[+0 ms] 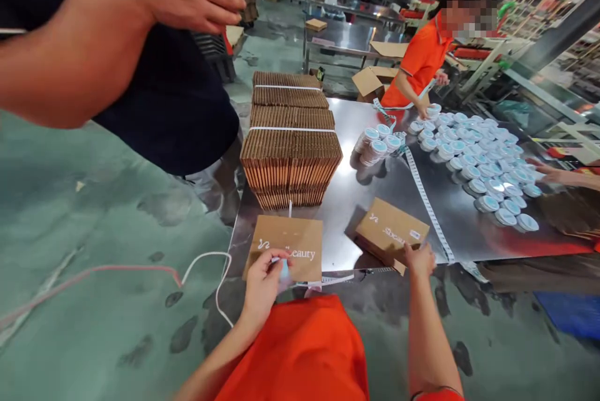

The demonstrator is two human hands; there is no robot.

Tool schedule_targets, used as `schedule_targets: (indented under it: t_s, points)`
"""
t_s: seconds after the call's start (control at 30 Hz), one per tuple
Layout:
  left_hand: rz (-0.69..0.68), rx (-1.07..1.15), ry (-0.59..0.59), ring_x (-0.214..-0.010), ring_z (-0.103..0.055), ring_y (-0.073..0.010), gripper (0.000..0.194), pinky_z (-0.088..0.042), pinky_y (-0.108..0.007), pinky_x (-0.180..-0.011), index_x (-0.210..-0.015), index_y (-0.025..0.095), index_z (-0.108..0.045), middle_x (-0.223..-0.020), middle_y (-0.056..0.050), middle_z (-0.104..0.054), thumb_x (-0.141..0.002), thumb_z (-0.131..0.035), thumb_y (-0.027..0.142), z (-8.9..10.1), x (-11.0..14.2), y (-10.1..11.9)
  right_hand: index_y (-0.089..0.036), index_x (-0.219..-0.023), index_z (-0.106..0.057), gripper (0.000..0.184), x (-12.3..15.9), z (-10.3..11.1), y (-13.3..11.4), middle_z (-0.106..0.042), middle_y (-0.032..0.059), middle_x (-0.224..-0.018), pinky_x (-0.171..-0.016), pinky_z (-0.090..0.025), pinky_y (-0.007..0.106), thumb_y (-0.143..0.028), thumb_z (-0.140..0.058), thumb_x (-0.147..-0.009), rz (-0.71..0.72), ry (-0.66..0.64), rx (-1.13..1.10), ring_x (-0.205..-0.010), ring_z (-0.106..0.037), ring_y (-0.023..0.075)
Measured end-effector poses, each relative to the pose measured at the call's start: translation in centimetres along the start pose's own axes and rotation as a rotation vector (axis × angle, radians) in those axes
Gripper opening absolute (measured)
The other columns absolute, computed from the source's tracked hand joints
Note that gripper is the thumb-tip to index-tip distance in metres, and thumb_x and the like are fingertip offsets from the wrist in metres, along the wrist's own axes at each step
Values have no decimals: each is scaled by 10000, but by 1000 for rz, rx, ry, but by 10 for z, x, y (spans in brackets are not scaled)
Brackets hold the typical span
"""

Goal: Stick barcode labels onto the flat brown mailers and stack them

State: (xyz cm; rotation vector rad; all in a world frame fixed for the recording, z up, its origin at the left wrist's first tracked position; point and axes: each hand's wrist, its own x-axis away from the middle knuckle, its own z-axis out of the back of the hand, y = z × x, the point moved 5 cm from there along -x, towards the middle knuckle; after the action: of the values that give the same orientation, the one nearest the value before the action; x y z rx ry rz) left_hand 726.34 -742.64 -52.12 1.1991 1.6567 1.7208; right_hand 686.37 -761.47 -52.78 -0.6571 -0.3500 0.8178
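In front of me, my left hand (263, 281) is closed in a pinch on a small pale-blue piece (284, 271), whose kind I cannot make out. It hovers over or touches a brown cardboard box (300, 235) printed with white lettering, at the table's near edge. To the right, my right hand (420, 259) has its fingers closed on the near right corner of a second cardboard box (391, 226). That box is tilted, and a white label shows by its right end. A small flap sticks out below it.
Bundled folded cartons (291, 157) stand on the metal table (335, 226). Several lidded round tubs (375, 150) and a larger group of tubs (487, 163) lie beyond. A white strip (424, 195) crosses the tabletop. One co-worker's arm (112, 20) reaches in from the left; an orange-shirted person (412, 64) works opposite.
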Motion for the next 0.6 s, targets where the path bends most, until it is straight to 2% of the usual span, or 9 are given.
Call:
schedule_targets:
  t_s: [0.07,0.13,0.2,0.27,0.33,0.4,0.5,0.6]
  points:
    - [36,41,-26,-914,-657,-243,159,-502,-307,-755,-771,183,-622,-832,-60,-707,-673,-639,308,-1,-1,-4,-60,-1188,-559,606,5,-5,-4,-549,297,-1206,-853,-431,478,-323,-660,-652,20,-33,-20,-1069,-562,366]
    - [52,77,-49,-982,-642,-260,161,-504,-311,-771,-731,171,-644,-889,-86,-715,-685,-641,325,-3,-1,-4,-69,-1130,-588,515,35,-25,-14,-601,246,-1162,-861,-458,425,-334,-621,-689,76,-137,-92,-1008,-606,309]
    - [59,57,-75,-983,-644,-263,206,-513,-314,-757,-744,165,-659,-931,-103,-720,-709,-628,365,-7,0,-2,-121,-1023,-631,395,84,-51,-30,-662,161,-1066,-823,-493,361,-367,-604,-715,162,-316,-211,-935,-634,248]
    - [73,24,-95,-893,-672,-249,274,-530,-320,-703,-867,167,-654,-980,-105,-720,-699,-636,383,-10,1,0,-164,-967,-642,350,144,-75,-52,-682,112,-998,-766,-513,341,-423,-613,-732,282,-610,-413,-894,-639,229]
    - [78,19,-101,-810,-694,-229,390,-548,-345,-713,-1001,179,-613,-1059,-104,-709,-672,-665,382,-11,2,1,-200,-986,-647,326,201,-87,-72,-690,75,-953,-765,-513,329,-439,-609,-769,369,-850,-550,-873,-641,209]
    - [67,10,-94,-874,-699,-242,423,-543,-384,-827,-1012,181,-612,-1114,-111,-700,-650,-691,384,-10,2,1,-221,-1006,-652,295,241,-86,-86,-688,54,-931,-767,-507,313,-427,-600,-801,429,-995,-616,-848,-637,187]
    - [74,-50,-101,-1030,-656,-281,304,-494,-400,-939,-851,177,-675,-1115,-114,-713,-637,-701,392,-6,2,-3,-226,-969,-664,248,270,-80,-96,-666,31,-876,-684,-496,272,-405,-609,-807,459,-1100,-625,-753,-610,154]
    - [71,-107,-117,-961,-663,-270,248,-500,-366,-887,-770,179,-698,-1020,-95,-743,-655,-685,399,-2,2,-7,-213,-847,-658,175,274,-77,-98,-619,7,-773,-602,-456,240,-373,-620,-788,471,-1096,-587,-666,-557,132]
